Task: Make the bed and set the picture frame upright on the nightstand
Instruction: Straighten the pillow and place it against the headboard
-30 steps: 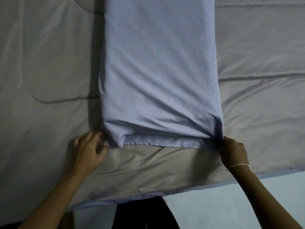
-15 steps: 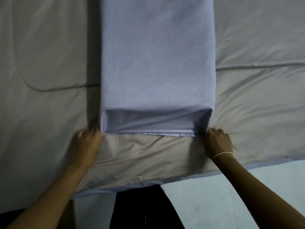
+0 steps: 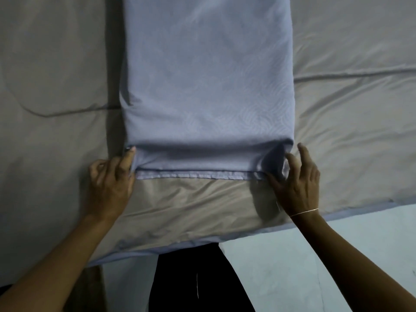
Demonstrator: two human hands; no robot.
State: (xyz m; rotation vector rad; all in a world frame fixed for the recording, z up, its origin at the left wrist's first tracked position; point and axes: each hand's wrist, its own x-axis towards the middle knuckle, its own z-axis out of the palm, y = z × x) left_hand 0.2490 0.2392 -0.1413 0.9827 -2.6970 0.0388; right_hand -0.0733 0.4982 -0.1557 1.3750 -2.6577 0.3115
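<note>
Head view: near end of folded blue blanket now tucked squarely under, hem flat across beige comforter, hands shifted from pinching the corners to resting beside them. Long axis running straight away from the bed's near edge, centred. Left hand half-curled against the left corner; right hand, thin bracelet at wrist, fingers spread, brushing the right corner.

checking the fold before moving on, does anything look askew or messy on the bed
Nothing serious. The folded pale blue patterned sheet lies straight on the beige quilted bedcover. Its near right corner is bunched under the right hand, and the bedcover below the fold is wrinkled. The left hand is at the other corner.
</note>
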